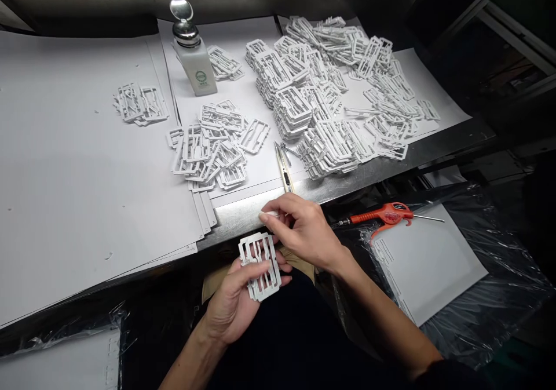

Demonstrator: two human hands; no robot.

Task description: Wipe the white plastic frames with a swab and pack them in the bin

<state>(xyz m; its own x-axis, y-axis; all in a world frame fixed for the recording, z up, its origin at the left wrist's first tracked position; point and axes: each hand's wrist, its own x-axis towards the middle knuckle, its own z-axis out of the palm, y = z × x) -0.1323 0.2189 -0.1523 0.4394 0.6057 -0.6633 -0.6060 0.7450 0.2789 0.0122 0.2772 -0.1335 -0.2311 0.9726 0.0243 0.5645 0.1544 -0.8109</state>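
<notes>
My left hand (234,303) holds a white plastic frame part (259,264) flat between thumb and fingers, just below the metal table edge (243,213). Just above the part, my right hand (304,228) is curled with its fingertips pinched on a small white piece (270,215) at the table edge. A utility knife (284,170) lies on the table just beyond my right hand.
Large heaps of white frame parts (321,100) cover the far right of the table; smaller piles (212,146) (141,103) lie centre and left. A pump dispenser bottle (193,51) stands at the back. An orange air gun (388,213) rests on plastic-wrapped white sheets (430,262) at the right.
</notes>
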